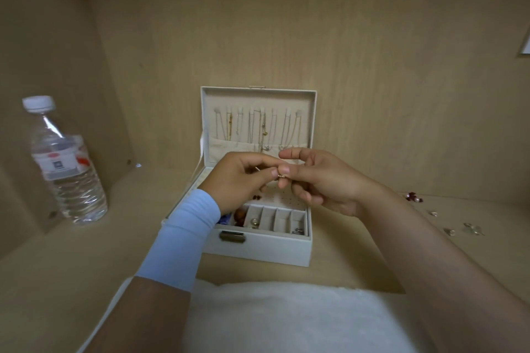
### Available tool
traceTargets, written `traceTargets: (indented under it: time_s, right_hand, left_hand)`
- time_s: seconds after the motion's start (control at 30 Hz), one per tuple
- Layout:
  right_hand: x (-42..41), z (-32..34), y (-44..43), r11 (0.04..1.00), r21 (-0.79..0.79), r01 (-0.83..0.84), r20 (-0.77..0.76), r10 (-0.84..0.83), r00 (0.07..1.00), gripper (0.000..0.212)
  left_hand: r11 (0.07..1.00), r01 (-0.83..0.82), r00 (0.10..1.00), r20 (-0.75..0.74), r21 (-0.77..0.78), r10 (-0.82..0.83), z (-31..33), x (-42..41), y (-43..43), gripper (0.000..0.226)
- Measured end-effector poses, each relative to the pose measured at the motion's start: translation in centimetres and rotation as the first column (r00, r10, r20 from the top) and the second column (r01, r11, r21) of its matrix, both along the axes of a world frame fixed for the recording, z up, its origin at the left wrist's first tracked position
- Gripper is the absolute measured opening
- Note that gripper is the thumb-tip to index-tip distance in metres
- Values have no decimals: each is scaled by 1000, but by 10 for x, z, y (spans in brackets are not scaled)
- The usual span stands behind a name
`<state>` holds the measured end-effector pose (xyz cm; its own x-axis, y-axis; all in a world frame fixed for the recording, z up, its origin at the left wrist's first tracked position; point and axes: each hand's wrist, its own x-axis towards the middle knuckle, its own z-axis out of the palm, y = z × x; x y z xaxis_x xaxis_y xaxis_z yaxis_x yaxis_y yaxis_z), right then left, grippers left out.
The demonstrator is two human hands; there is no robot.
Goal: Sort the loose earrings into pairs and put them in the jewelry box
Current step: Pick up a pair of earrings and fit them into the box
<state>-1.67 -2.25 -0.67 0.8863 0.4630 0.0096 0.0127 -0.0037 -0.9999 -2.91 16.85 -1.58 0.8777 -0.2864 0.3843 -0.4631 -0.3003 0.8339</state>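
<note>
Nothing here can be read as text, number or brand. The water bottle (77, 195), well left of the jewelry box (272, 249), carries a white label (58, 165) with a dark square mark and red patches, too blurred to make out.

A single wide-angle view comes from a camera worn on the person's head, pitched forward and down over a pale wooden shelf (71, 266). It sits close. Both forearms run in from the lower edge, and the left hand (239, 180) and right hand (321, 180) meet near the middle of the frame, pinching what seems to be a small gold earring (282, 176). Just beyond the hands, the open jewelry box (258, 248) faces the lens squarely with its lid upright. The wide field takes in a water bottle (67, 163) at the far left and loose earrings (450, 231) at the far right. White fabric (286, 318) fills the nearest edge, and the wooden walls bow outward toward the corners.
</note>
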Motion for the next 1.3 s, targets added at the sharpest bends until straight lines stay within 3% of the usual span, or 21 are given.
traceTargets:
  time_s: [0.07, 0.23, 0.4, 0.63, 0.8, 1.0, 1.13, 1.3]
  right_hand:
    - [2, -4, 6, 999, 42, -10, -41, 12, 999, 65]
    - [2, -7, 11, 987, 161, 8, -146, 16, 989, 53]
    - [0, -6, 10, 979, 201, 14, -243, 36, 969, 29]
    - [4, -8, 6, 978, 197, 64, -271, -9, 963, 16]
    - [7, -12, 10, 971, 167, 169, -129, -148, 981, 36]
    - [-5, -7, 21, 927, 85, 365, 205, -375, 904, 13]
    - [-9, -2, 22, 929, 73, 363, 390, -361, 847, 7]
    - [-6, -5, 16, 901, -114, 418, 669, -242, 703, 17]
  left_hand:
    - [1000, 11, 998, -59, -24, -13, -2, 2, 5, 19]
    - [996, 10, 990, -140, -93, -23, -5, 3, 6, 16]
    - [988, 3, 984, -174, -152, -29, -8, 2, 3, 14]
    - [990, -15, 978, -208, -141, -14, -7, 5, 1, 12]
    - [989, -52, 984, -177, -138, 27, -4, 5, -3, 19]
    - [973, -94, 977, -210, -211, 48, 0, 4, -6, 14]
    - [960, -135, 972, -222, -245, 80, 4, 1, -6, 12]
    - [970, -147, 970, -218, -194, 104, 5, -1, -3, 15]
